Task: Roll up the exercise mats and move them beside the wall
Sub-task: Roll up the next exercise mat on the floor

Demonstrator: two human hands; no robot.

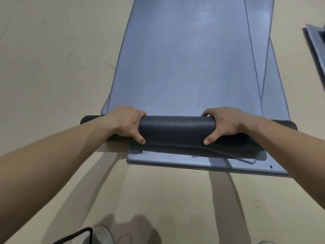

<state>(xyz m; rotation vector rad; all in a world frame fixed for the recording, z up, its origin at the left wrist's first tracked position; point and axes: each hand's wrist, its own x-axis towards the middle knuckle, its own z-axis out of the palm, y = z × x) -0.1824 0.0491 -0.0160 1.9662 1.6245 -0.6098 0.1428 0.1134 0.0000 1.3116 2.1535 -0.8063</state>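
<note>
A blue-grey exercise mat (184, 67) lies stretched away from me on the floor. Its near end is wound into a dark roll (176, 128) lying crosswise. My left hand (125, 123) grips the roll left of its middle, fingers over the top and thumb on the near side. My right hand (223, 123) grips it the same way on the right. Under the top mat lie other flat mats: one (275, 95) shows along the right side, and one (184, 160) sticks out toward me beneath the roll.
Beige floor (52, 67) surrounds the mats on the left and in front. The corner of another grey mat (316, 43) shows at the right edge. My shoes (102, 235) and a black-edged item (77, 236) are at the bottom.
</note>
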